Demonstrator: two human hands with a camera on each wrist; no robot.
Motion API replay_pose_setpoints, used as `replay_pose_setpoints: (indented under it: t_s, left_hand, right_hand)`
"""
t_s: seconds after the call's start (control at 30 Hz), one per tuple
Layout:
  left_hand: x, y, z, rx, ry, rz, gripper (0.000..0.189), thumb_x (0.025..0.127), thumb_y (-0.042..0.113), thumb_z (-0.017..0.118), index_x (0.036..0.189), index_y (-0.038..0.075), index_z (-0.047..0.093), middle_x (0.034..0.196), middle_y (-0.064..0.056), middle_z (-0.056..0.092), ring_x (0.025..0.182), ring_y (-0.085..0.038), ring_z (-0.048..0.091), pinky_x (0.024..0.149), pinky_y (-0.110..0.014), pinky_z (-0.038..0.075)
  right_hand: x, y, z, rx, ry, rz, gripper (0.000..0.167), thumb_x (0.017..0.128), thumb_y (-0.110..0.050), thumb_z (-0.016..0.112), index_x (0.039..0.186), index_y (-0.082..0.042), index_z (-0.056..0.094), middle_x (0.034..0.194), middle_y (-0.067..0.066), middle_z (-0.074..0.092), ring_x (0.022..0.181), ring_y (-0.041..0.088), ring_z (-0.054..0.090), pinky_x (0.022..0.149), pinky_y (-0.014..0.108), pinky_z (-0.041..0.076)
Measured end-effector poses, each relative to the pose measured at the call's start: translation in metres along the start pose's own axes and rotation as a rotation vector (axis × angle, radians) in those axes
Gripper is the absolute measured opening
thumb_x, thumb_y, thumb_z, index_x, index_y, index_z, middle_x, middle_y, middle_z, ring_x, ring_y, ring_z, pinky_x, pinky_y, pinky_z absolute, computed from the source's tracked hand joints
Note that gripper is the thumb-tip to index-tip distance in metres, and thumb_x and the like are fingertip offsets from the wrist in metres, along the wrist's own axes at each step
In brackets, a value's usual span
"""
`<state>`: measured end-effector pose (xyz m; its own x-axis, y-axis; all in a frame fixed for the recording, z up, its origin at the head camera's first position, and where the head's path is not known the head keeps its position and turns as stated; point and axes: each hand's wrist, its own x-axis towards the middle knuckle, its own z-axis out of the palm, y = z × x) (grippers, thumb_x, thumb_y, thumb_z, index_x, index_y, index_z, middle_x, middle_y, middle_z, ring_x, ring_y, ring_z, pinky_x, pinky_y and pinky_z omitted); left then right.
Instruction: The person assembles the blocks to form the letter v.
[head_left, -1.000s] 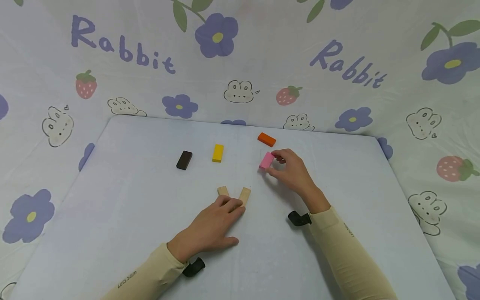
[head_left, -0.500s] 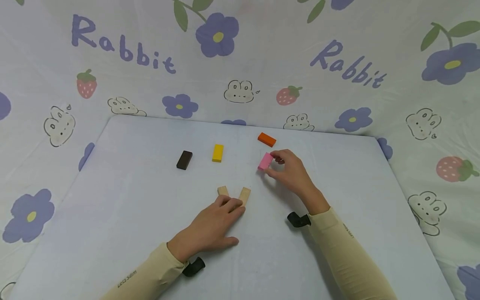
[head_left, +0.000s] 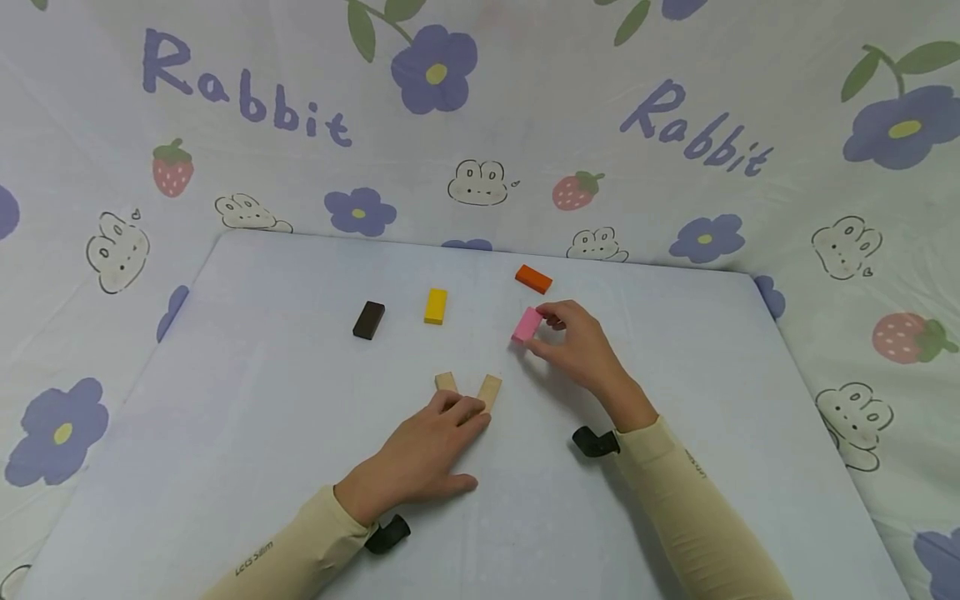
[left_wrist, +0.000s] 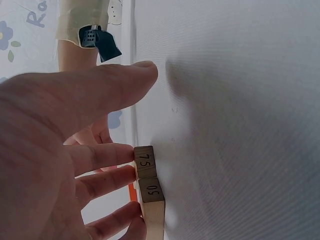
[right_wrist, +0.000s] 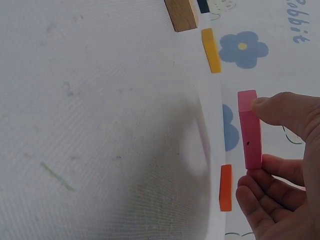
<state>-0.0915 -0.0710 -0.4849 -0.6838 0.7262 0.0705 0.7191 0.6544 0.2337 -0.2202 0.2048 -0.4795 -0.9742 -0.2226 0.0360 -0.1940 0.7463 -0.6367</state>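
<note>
My right hand (head_left: 581, 346) pinches a pink block (head_left: 527, 324) between thumb and fingers. In the right wrist view this pink block (right_wrist: 251, 132) appears lifted off the table, thumb at one end and fingers at the other. Fingertips of my left hand (head_left: 420, 454) rest on two plain wooden blocks, the left one (head_left: 446, 382) and the right one (head_left: 491, 389), which spread apart at their far ends; the hand hides the rest. Up close in the left wrist view, their near ends meet and carry printed numbers, one on the upper block (left_wrist: 145, 162) and one on the lower block (left_wrist: 152, 190).
Beyond the hands lie a dark brown block (head_left: 368, 321), a yellow block (head_left: 436, 307) and an orange block (head_left: 533, 279). They rest on a white-covered table (head_left: 247, 400). A printed cloth (head_left: 525, 108) with rabbits and flowers hangs behind.
My right hand has moved slightly left and a little nearer, carrying the pink block away from the orange one. The left hand stays on the wooden blocks.
</note>
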Motion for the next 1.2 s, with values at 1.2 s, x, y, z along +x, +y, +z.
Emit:
replay_pose_setpoints:
  t_s: [1.2]
  left_hand:
    - [-0.001,0.0,0.0,-0.01,-0.002,-0.006,0.075,0.09,0.043,0.09,0.15,0.007,0.061,0.152,-0.011,0.055,0.136,-0.032,0.045,0.109,-0.038,0.05]
  right_hand:
    - [-0.004,-0.007,0.013,0.02,-0.026,-0.048,0.058,0.094,-0.025,0.086,0.144,-0.005,0.064,0.135,0.012,0.064,0.119,0.031,0.061,0.102,0.049,0.055]
